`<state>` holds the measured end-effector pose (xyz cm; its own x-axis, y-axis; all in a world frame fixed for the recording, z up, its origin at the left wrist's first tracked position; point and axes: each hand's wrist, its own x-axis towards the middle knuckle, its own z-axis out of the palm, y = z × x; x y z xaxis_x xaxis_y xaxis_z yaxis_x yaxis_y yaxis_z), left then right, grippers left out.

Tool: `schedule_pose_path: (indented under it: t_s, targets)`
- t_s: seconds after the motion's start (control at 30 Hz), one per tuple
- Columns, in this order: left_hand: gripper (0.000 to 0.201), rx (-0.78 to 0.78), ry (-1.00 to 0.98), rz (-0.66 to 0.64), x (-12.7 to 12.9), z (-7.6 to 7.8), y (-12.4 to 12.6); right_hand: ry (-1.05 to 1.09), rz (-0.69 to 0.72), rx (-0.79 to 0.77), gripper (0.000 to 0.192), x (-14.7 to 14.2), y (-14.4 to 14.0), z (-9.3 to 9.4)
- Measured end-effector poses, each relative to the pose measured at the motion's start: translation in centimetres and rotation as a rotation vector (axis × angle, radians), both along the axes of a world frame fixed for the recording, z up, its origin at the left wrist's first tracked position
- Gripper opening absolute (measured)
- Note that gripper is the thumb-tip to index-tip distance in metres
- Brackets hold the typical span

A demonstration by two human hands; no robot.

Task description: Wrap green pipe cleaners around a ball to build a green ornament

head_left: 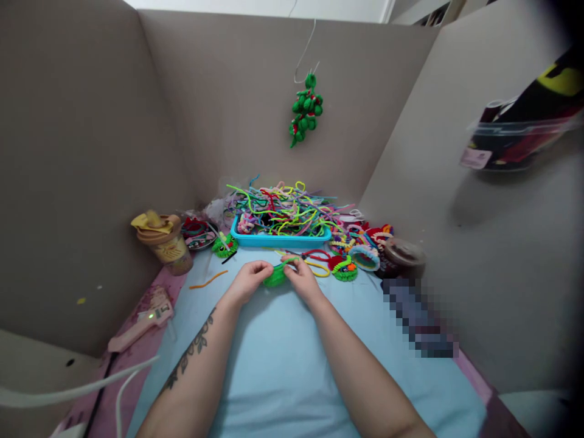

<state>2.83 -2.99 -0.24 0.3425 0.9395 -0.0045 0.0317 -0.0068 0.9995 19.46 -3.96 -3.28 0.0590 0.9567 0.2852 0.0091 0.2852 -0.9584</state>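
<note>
Between my two hands is a green pipe-cleaner piece [275, 278], coiled into a small rounded shape, held just above the blue cloth. My left hand [250, 278] pinches its left side with thumb and forefinger. On the right side, my right hand [301, 277] grips it, and a thin green strand runs along the top by those fingers. Just beyond my right hand lie scissors with red and yellow handles [318, 267]. A green figure with red and orange parts [344, 267] rests to their right. Left of my hands sits another green figure with eyes [225, 246].
A blue tray [283, 241] heaped with colourful pipe cleaners stands at the back. A pink glue gun [142, 327] and a cup [166, 244] are on the left. To the right are a dark-lidded jar [401, 258] and a pixelated object [417, 319]. Green pipe-cleaner work [306, 112] hangs from a wire.
</note>
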Motion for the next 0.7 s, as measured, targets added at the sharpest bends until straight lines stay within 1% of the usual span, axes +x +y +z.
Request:
schedule_pose_path:
  t_s: [0.1,0.17,0.23,0.33,0.43,0.53,0.63,0.7]
  targets:
    - [0.024,0.167,0.104,0.149,0.2,-0.3,0.2,0.059,-0.167,-0.033,0.025,0.5,0.3,-0.1]
    - [0.022,0.26,0.173,0.224,0.3,-0.5,0.3,0.036,-0.283,0.026,0.025,0.8,0.1,0.2]
    - [0.019,0.342,0.234,0.25,0.3,-0.6,0.4,-0.08,-0.348,0.124,0.023,1.0,-0.3,0.7]
    - [0.017,0.45,0.313,0.238,0.3,-0.5,0.3,-0.32,-0.331,0.246,0.022,1.0,-0.9,1.1]
    - [0.017,0.509,0.347,0.23,0.3,-0.4,0.3,-0.436,-0.29,0.296,0.022,0.9,-0.9,1.0]
    - [0.017,0.494,0.342,0.233,0.3,-0.7,0.3,-0.438,-0.269,0.307,0.022,0.7,-0.8,0.8]
    - [0.018,0.432,0.314,0.236,0.3,-0.9,0.5,-0.366,-0.219,0.304,0.022,0.3,-1.1,0.9]
    - [0.017,0.419,0.301,0.239,0.3,-0.9,0.4,-0.294,-0.186,0.267,0.021,0.0,-1.4,1.1]
